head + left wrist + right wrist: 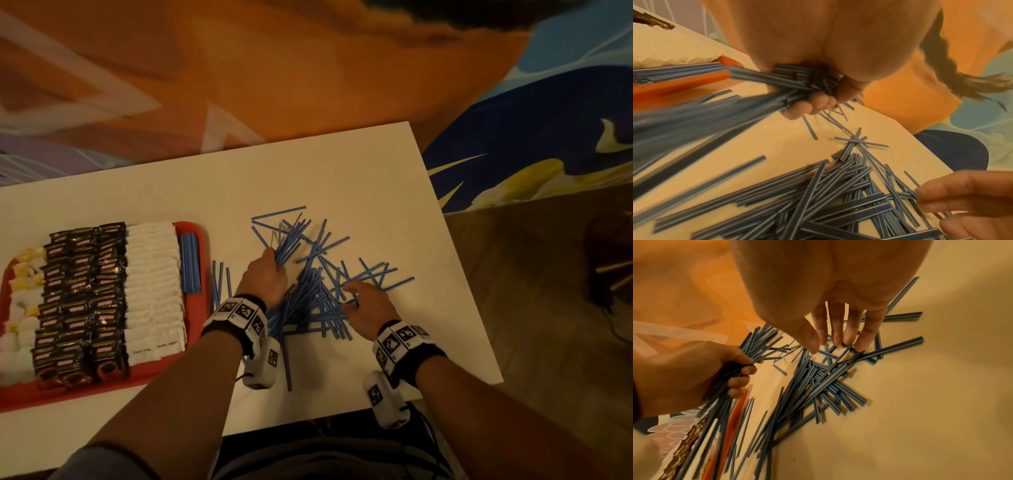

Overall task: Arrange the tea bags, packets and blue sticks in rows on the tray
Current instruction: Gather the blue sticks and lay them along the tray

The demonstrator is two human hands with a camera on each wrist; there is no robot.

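Loose blue sticks (318,298) lie in a crossed pile on the white table (342,178). My left hand (274,270) grips a thick bundle of blue sticks (764,79) at the pile's left side. My right hand (352,298) reaches into the pile from the right, its straight fingers (838,337) touching loose sticks. The red tray (202,274) on the left holds rows of black packets (82,294), white packets (154,284), tea bags with yellow tags (20,308) and a short row of blue sticks (189,263).
A few blue sticks (219,284) lie on the table just right of the tray. The table's right edge (462,274) runs close to the pile. One long stick (287,363) lies near the front edge between my wrists.
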